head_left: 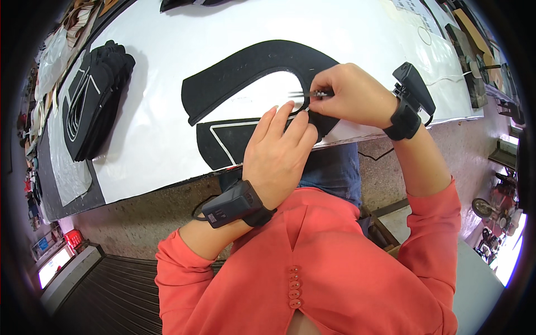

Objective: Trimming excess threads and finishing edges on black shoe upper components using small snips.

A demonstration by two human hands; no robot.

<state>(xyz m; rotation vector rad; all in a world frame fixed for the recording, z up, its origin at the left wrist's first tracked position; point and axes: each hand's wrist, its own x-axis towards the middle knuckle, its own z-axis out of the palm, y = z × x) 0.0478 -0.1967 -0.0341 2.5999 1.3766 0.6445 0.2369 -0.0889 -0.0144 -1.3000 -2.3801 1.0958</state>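
Small tool (324, 94) in right hand (357, 94)

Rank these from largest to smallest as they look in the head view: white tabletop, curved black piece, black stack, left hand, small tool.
1. White tabletop
2. Curved black piece
3. Black stack and left hand: too alike to rank, with the hand probably nearer the camera
4. Small tool, partly hidden by fingers

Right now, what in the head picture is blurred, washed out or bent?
Head view: the thin tool in the right hand smears at its far end; a soft shadow lies on the white tabletop right of the stack of black pieces; the bright patch low at the right rim is washed out; straight edges bow; corners go black.
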